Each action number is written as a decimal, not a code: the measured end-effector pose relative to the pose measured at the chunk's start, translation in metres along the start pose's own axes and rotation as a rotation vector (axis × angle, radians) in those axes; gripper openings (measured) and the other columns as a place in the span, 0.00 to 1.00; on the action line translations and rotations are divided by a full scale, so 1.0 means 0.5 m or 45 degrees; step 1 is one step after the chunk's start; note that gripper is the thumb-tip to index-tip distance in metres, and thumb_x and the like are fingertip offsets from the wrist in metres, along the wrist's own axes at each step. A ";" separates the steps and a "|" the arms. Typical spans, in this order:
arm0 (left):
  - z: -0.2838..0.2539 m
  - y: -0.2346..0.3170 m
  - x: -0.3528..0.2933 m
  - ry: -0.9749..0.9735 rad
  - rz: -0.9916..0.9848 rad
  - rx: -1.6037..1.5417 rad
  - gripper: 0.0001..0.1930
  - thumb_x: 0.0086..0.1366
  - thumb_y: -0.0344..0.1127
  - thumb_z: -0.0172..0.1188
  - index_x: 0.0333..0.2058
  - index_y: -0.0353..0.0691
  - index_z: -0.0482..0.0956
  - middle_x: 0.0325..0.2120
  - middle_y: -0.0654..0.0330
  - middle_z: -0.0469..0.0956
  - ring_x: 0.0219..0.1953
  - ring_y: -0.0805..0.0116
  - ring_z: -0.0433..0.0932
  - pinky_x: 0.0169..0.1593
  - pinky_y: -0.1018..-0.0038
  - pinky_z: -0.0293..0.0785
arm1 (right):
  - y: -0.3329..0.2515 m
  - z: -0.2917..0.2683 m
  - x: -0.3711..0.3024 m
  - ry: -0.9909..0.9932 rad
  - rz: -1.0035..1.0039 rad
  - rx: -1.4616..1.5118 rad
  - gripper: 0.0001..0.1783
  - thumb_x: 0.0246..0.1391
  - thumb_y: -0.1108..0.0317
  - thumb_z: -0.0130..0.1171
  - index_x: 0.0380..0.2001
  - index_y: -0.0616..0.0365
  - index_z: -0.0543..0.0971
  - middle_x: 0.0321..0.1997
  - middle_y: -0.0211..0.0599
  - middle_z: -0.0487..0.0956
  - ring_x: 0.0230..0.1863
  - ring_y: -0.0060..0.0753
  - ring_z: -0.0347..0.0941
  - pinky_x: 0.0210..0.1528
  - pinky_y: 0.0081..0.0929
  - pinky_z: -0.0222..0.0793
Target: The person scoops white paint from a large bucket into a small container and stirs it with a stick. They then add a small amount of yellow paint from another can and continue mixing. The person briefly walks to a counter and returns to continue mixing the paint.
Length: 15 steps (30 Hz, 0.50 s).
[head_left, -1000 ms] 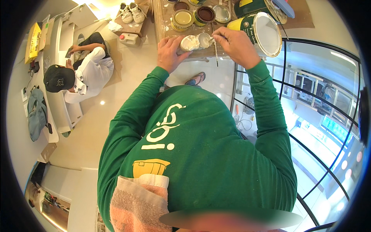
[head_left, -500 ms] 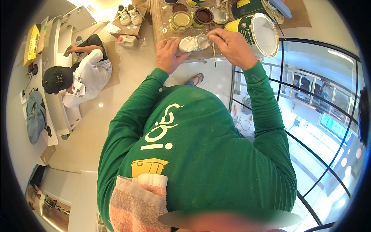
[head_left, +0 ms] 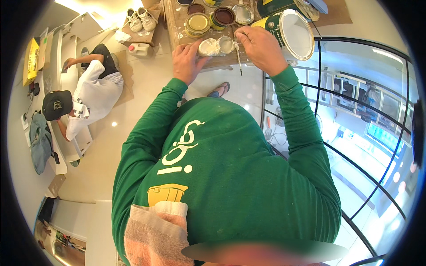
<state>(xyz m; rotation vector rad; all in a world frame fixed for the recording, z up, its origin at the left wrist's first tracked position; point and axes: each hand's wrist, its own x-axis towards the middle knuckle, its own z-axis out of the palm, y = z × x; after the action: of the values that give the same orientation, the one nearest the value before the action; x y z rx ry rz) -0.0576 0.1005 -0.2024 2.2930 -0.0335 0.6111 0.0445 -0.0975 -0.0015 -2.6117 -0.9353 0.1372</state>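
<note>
At the near edge of the wooden table, my left hand (head_left: 186, 62) is curled against the left side of a small paint-smeared tub (head_left: 207, 47), its thumb along the near side. Adjoining that tub on the right is a round greyish cup (head_left: 226, 44) with white paint on its rim. My right hand (head_left: 262, 49) is closed in a pinch beside this cup; what lies between its fingertips is too small to make out. Just below those fingertips, a thin paintbrush-like stick (head_left: 239, 60) juts over the table edge. Close to the right hand's outer side lies a large tipped paint bucket (head_left: 298, 35) with a white opening.
Beyond my hands stand a gold-lidded can (head_left: 198, 24), a can of dark brown paint (head_left: 223, 17) and a silver-topped can (head_left: 243, 14). At left, a person in white (head_left: 98, 84) crouches by shelving. Black-framed glass panes (head_left: 319, 88) rise at right. Shoes (head_left: 141, 20) sit on a low stand.
The view has shifted slightly, moving the table and cans up and left. My hands stay at the tub and cup. The crouching person's head and arm have moved a little.
</note>
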 end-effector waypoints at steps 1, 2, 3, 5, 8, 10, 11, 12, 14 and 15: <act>0.000 0.000 0.000 0.008 0.004 -0.002 0.36 0.58 0.48 0.78 0.64 0.48 0.79 0.49 0.61 0.86 0.52 0.53 0.78 0.58 0.56 0.71 | 0.001 0.000 -0.001 -0.064 -0.003 0.063 0.16 0.73 0.58 0.57 0.49 0.58 0.85 0.39 0.49 0.84 0.43 0.56 0.81 0.47 0.46 0.75; 0.000 0.000 0.000 0.016 0.002 0.007 0.35 0.58 0.47 0.78 0.64 0.48 0.79 0.49 0.61 0.86 0.52 0.53 0.78 0.59 0.56 0.71 | 0.002 -0.001 -0.002 -0.157 0.021 0.128 0.16 0.73 0.58 0.57 0.49 0.58 0.85 0.40 0.49 0.84 0.43 0.56 0.81 0.48 0.46 0.75; 0.000 0.001 -0.001 0.021 0.003 0.015 0.35 0.58 0.47 0.78 0.64 0.48 0.79 0.49 0.61 0.86 0.52 0.53 0.78 0.59 0.57 0.71 | 0.002 -0.001 -0.002 -0.240 0.045 0.187 0.16 0.73 0.58 0.57 0.49 0.58 0.85 0.40 0.49 0.85 0.44 0.56 0.81 0.48 0.47 0.75; 0.001 0.002 -0.002 0.035 0.012 0.021 0.35 0.58 0.47 0.78 0.64 0.48 0.79 0.50 0.62 0.86 0.52 0.53 0.78 0.60 0.57 0.70 | 0.004 0.001 -0.001 -0.047 -0.004 0.086 0.16 0.73 0.58 0.57 0.48 0.58 0.85 0.39 0.49 0.85 0.44 0.56 0.81 0.48 0.46 0.75; 0.002 0.005 -0.003 0.057 0.012 0.027 0.35 0.58 0.47 0.78 0.63 0.47 0.79 0.50 0.62 0.85 0.52 0.53 0.78 0.60 0.57 0.70 | 0.010 0.005 -0.002 -0.126 -0.024 0.078 0.16 0.73 0.58 0.56 0.48 0.58 0.85 0.40 0.49 0.85 0.44 0.56 0.81 0.48 0.46 0.75; 0.001 0.005 -0.004 0.040 0.004 0.032 0.34 0.58 0.47 0.78 0.62 0.47 0.80 0.50 0.62 0.85 0.53 0.53 0.78 0.60 0.57 0.70 | 0.013 0.010 -0.003 -0.116 -0.025 0.105 0.16 0.73 0.57 0.56 0.47 0.58 0.85 0.40 0.49 0.85 0.45 0.56 0.81 0.48 0.46 0.75; 0.001 0.005 -0.003 0.044 0.009 0.035 0.34 0.58 0.47 0.78 0.62 0.47 0.80 0.50 0.62 0.85 0.53 0.53 0.78 0.60 0.57 0.70 | 0.014 0.012 -0.003 -0.022 -0.033 0.103 0.16 0.73 0.57 0.56 0.47 0.58 0.85 0.39 0.49 0.85 0.45 0.55 0.81 0.48 0.46 0.75; 0.001 0.005 -0.004 0.051 0.010 0.036 0.34 0.57 0.47 0.78 0.62 0.47 0.80 0.50 0.62 0.85 0.53 0.54 0.78 0.60 0.57 0.70 | 0.014 0.014 -0.003 0.056 -0.063 0.104 0.16 0.73 0.57 0.56 0.47 0.58 0.85 0.39 0.49 0.85 0.45 0.55 0.81 0.48 0.46 0.75; 0.001 0.005 -0.003 0.046 0.003 0.048 0.34 0.58 0.47 0.78 0.61 0.47 0.80 0.50 0.63 0.85 0.53 0.54 0.78 0.60 0.57 0.70 | 0.016 0.016 -0.003 -0.093 -0.038 0.043 0.16 0.73 0.57 0.57 0.47 0.57 0.85 0.38 0.48 0.85 0.45 0.55 0.81 0.48 0.47 0.75; 0.001 0.004 -0.003 0.031 -0.004 0.056 0.34 0.58 0.47 0.78 0.61 0.47 0.80 0.50 0.63 0.85 0.53 0.54 0.78 0.60 0.57 0.70 | 0.016 0.017 -0.002 -0.166 -0.006 -0.006 0.16 0.73 0.56 0.57 0.47 0.57 0.85 0.38 0.47 0.85 0.45 0.55 0.81 0.48 0.47 0.75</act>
<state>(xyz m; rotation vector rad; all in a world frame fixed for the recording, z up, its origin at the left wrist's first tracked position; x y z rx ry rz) -0.0593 0.0985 -0.2021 2.3275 -0.0045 0.6445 0.0464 -0.1013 -0.0122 -2.6308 -0.9855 0.3073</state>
